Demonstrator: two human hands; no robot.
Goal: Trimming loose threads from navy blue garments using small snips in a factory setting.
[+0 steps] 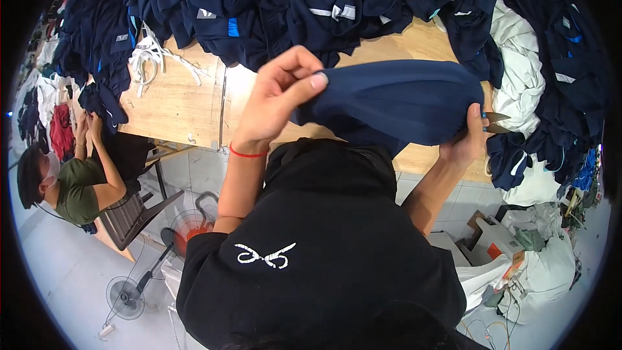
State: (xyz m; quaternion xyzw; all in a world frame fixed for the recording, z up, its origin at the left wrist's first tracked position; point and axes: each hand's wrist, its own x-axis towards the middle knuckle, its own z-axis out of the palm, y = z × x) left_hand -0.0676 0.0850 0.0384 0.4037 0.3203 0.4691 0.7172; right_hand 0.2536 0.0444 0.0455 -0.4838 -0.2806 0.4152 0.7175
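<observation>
Navy garments (pixel 227 3) everywhere, heaped along the far side and spilling down the right! Beneath them runs the pale wooden table (pixel 178 100), bare in patches at the left and centre. At the near edge, the wearer's black shirt (pixel 324 240) fills the foreground, a white scissor-like motif on it.

And here's the main action: the navy cloth (pixel 395 100), stretched between both hands, raised over the table's near edge, its folds running lengthwise. Off to the left, a co-worker (pixel 81 185) in green sits at the table, hands on dark fabric. White fabric (pixel 518 39) bundles up among the navy at the right, while a pale sack (pixel 544 279) slumps on the floor below.

Down to the hands! The left hand (pixel 275 97) pinches the cloth's left end between thumb and fingers. The right hand (pixel 465 146) grips the opposite end, thumb up at the edge, fingers mostly hidden by the cloth. Lower left stands a fan (pixel 126 293); white cords (pixel 149 61) lie tangled on the wood.

Beside the right thumb, two pointed blades (pixel 497 118) jut rightward, their handle out of sight, so how they're held can't be told. Smallest of all, a red bracelet (pixel 248 153) circles the left wrist.
</observation>
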